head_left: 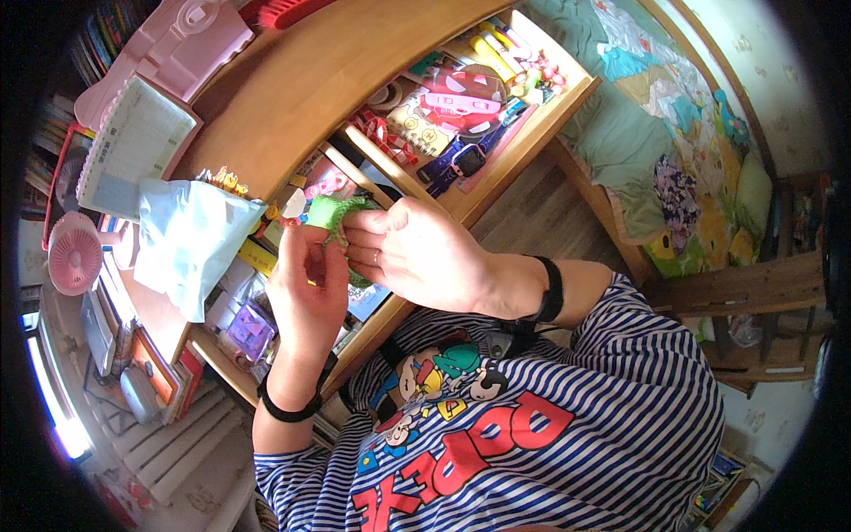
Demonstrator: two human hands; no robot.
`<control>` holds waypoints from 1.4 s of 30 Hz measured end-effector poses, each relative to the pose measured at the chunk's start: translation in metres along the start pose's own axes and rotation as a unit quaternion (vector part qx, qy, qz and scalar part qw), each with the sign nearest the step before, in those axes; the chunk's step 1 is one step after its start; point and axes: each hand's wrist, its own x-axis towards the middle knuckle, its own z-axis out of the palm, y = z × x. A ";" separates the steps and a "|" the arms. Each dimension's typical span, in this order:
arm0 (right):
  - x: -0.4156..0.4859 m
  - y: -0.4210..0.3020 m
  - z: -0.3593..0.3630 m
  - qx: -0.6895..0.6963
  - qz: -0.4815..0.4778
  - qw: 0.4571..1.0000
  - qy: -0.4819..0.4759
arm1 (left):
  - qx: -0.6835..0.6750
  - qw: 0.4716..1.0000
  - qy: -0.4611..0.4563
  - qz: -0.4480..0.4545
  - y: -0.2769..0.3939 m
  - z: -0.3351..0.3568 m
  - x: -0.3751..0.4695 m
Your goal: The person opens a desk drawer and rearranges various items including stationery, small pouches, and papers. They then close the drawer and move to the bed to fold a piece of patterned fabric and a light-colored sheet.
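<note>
A small green knitted or crocheted item [338, 214] with a smooth light-green part is between my two hands, above an open desk drawer [229, 372]. My right hand [425, 256] holds it from the right, the fingers bent over its edge, and a ring shows on one finger. From the left, the thumb and fingertips of my left hand [307, 292] pinch its near edge. Fingers cover much of the item. Beneath lie a purple box [250, 332], a yellow packet [256, 256] and a pink plastic thing [329, 184].
A second open drawer holds a smartwatch [468, 160], a spiral notebook [420, 128], a round pink case [462, 100] and several markers [495, 53]. On the wooden desktop [299, 86] stand a pale plastic bag [193, 233], a calendar [133, 146] and a pink fan [75, 253]. A bed [598, 179] is at right.
</note>
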 end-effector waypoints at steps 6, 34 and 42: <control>-0.009 -0.003 0.035 -0.383 0.051 0.916 0.110 | -0.026 1.000 -0.012 0.009 0.009 -0.001 -0.003; -0.021 -0.002 -0.009 -0.758 -0.167 0.625 -0.080 | 0.025 0.993 -0.037 -0.105 0.002 -0.068 -0.041; -0.028 -0.021 -0.017 -0.795 -0.082 0.598 -0.063 | -0.130 0.929 -0.175 -0.298 -0.029 -0.061 -0.060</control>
